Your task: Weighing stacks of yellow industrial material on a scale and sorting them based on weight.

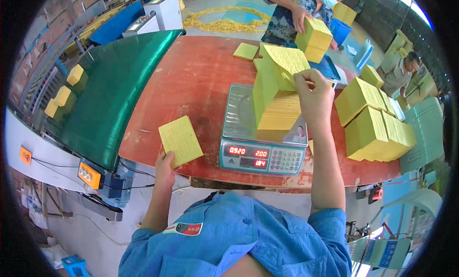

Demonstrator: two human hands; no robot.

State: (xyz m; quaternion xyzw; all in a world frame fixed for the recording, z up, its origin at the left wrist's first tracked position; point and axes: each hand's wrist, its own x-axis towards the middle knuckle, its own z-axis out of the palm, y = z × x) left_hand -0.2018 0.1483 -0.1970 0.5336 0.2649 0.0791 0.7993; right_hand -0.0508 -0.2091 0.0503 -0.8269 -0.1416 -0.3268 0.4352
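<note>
A tall stack of square yellow paper sheets [276, 107] stands on the metal pan of a teal digital scale [260, 157] in front of me. My right hand [315, 93] pinches the near right corner of a few embossed sheets [286, 59] at the top of that stack; they are lifted and tilted. To the left of the scale, my left hand [165, 168] grips the lower edge of a thin bundle of yellow sheets [181, 141] just over the red tabletop. The scale's red display is lit.
Several yellow stacks [368, 129] stand at the table's right. A small pile of sheets [245, 51] lies beyond the scale. A green conveyor belt [110, 86] with yellow blocks runs along the left. Across the red table [191, 76], a masked co-worker holds a yellow stack [314, 40]; another person is farther right.
</note>
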